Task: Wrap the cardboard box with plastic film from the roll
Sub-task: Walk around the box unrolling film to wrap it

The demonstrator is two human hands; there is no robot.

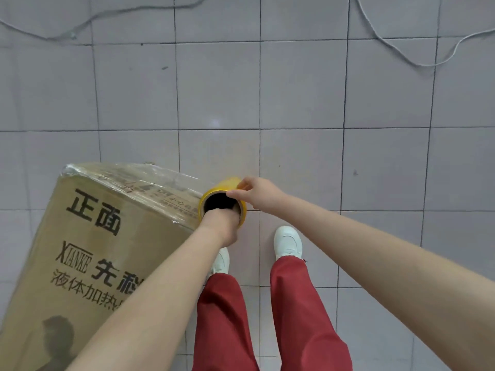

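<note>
Now, right hand [257,195] pinching roll [226,184], beside box [93,245]

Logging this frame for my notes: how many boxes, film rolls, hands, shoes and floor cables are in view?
Box: 1
Film roll: 1
Hands: 2 (left hand, right hand)
White shoes: 2
Floor cables: 2
Total: 8

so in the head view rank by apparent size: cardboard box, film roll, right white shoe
1. cardboard box, largest by far.
2. film roll.
3. right white shoe, slightly smaller; the roll sits nearer the camera, so this pair is unsure.
</note>
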